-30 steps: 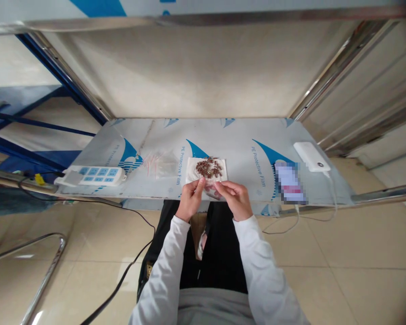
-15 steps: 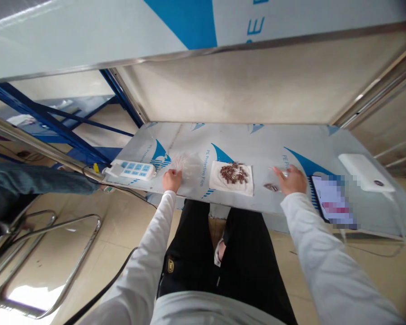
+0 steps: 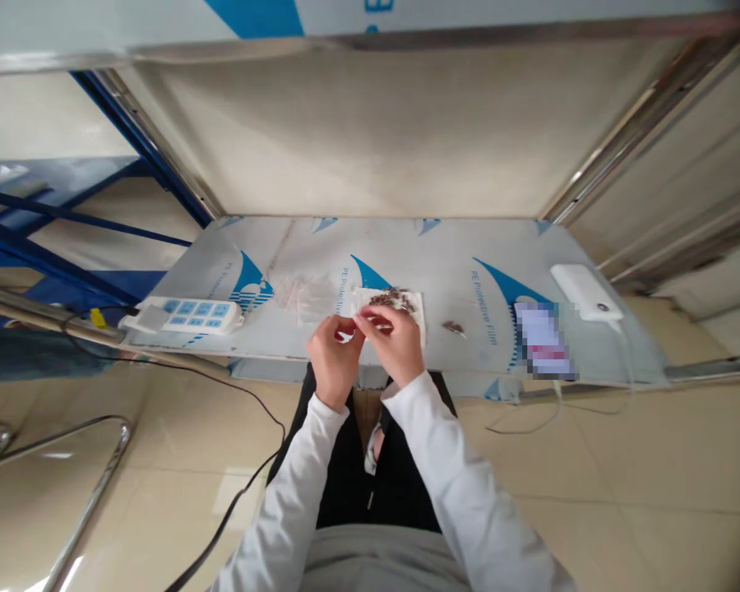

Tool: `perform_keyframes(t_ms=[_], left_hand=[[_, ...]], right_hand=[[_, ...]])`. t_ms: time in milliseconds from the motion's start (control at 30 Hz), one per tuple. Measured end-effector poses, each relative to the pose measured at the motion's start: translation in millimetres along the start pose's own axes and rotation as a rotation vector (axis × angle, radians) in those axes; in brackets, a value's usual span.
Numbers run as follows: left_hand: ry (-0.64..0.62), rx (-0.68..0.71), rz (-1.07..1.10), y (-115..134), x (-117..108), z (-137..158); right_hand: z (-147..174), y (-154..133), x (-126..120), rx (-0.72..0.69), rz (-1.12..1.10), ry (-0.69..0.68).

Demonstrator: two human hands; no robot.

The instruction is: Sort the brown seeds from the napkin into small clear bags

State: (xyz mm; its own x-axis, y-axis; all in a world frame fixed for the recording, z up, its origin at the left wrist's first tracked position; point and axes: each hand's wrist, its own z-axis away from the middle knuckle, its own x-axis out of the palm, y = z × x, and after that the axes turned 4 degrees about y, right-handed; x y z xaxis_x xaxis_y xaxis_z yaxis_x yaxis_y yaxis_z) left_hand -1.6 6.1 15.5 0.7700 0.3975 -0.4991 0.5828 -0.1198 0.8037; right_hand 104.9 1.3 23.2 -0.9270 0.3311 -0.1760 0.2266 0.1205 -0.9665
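My left hand [image 3: 335,358] and my right hand [image 3: 397,339] meet above the front edge of the shelf, fingertips pinched together and touching. Whatever they hold between them is too small to make out. Just behind my right hand, a pile of small brown pieces [image 3: 391,298] lies on a white cloth or paper [image 3: 420,306], partly hidden by that hand. Left of it are clear plastic bags with reddish edges [image 3: 308,298]. A few more brown pieces [image 3: 453,327] lie apart on the right.
A white power strip [image 3: 201,316] lies at the shelf's left end. On the right are a phone [image 3: 543,341] and a white power bank [image 3: 585,292] with a cable. Blue frames [image 3: 141,144] stand at the left, and a metal chair leg [image 3: 108,460] is below.
My right hand has moved left from beside the phone to meet my left hand. The left hand has come away from the plastic bags toward the middle. The view has shifted.
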Motion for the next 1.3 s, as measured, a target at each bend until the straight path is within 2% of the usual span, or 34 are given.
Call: perform_keyframes(t_ms=[67, 167, 233, 333, 433, 667, 767, 867, 967, 1100, 1200, 1300], left_hand=[[-0.083, -0.035, 0.143, 5, 6, 6], [-0.297, -0.083, 0.414, 2, 10, 7], [-0.411, -0.103, 0.52, -1, 10, 6], [-0.434, -0.141, 0.558, -1, 10, 9], [-0.364, -0.136, 0.467, 2, 12, 14], [-0.249, 0.072, -0.045, 19, 7, 20], [-0.246, 0.14, -0.178, 28, 2, 26], [-0.28, 0.196, -0.233, 30, -4, 28], [-0.344, 0.361, -0.186, 22, -13, 23], [-0.404, 0.558, -0.114, 10, -15, 14], [-0.508, 0.559, -0.043, 5, -7, 15], [-0.545, 0.432, 0.028, 0, 3, 19]], right_hand=[[-4, 4, -1, 0.053, -0.059, 0.002], [-6, 18, -16, 0.098, -0.147, -0.024], [-4, 24, -25, 0.095, -0.155, -0.056], [1, 26, -33, 0.074, -0.085, -0.069], [9, 23, -34, -0.008, 0.098, -0.02], [20, 17, -36, -0.244, 0.5, 0.12], [20, 15, -37, -0.312, 0.576, 0.019], [15, 15, -41, -0.282, 0.586, -0.055], [7, 15, -50, -0.226, 0.539, -0.093], [3, 9, -61, -0.124, 0.461, -0.254], [9, 2, -61, -0.116, 0.431, -0.383], [13, 5, -61, -0.149, 0.383, -0.46]])
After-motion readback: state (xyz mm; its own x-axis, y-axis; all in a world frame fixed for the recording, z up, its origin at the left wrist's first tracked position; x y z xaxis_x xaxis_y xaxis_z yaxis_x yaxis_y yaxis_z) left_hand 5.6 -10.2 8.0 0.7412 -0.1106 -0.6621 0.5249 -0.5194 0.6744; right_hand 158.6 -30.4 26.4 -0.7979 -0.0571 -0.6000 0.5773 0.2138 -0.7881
